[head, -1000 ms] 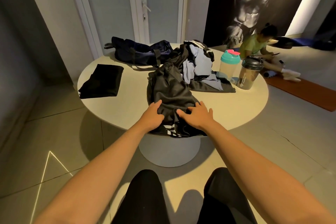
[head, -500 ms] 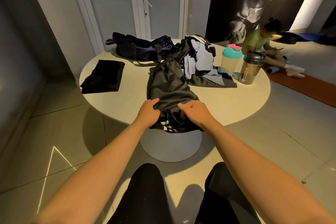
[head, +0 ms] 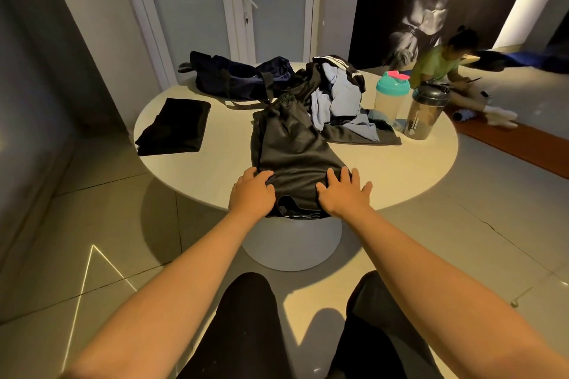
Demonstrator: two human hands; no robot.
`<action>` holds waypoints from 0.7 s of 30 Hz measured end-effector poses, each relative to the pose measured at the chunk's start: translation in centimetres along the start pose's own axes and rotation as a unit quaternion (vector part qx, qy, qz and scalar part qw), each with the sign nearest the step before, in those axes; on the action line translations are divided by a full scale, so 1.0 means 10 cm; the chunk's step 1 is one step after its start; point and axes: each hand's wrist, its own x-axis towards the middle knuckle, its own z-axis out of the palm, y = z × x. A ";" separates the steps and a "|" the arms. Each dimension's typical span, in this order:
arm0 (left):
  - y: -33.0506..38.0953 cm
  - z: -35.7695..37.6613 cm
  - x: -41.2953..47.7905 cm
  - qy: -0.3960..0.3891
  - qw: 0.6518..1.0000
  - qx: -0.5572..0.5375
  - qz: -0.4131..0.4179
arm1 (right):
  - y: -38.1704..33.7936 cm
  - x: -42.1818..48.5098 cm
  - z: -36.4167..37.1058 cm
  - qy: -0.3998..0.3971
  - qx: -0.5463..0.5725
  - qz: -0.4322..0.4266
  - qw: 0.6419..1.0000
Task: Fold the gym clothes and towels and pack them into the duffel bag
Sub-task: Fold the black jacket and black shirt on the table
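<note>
I see the black shorts (head: 292, 151) at the near edge of the round table (head: 400, 169). My right hand (head: 343, 194) presses them flat, fingers spread. My left hand (head: 251, 192) rests alongside, fingers seemingly straight. The navy duffel bag (head: 240, 77) lies at the far edge.
</note>
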 end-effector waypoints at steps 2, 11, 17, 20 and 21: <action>0.05 -0.02 0.00 0.033 0.999 0.029 -0.008 | -0.06 -0.02 0.02 0.018 -0.012 0.003 1.000; 0.04 -0.17 0.17 -0.044 0.999 0.018 -0.025 | -0.21 0.03 -0.16 -0.058 0.007 -0.171 0.984; 0.09 -0.30 0.43 -0.020 0.998 0.054 -0.037 | -0.39 0.30 -0.27 0.099 0.081 -0.127 0.984; 0.13 -0.30 0.63 0.002 0.999 -0.047 -0.005 | -0.44 0.51 -0.21 0.070 0.064 -0.132 0.987; 0.14 -0.29 0.72 -0.001 0.996 -0.087 0.006 | -0.45 0.57 -0.20 0.038 0.043 -0.131 0.990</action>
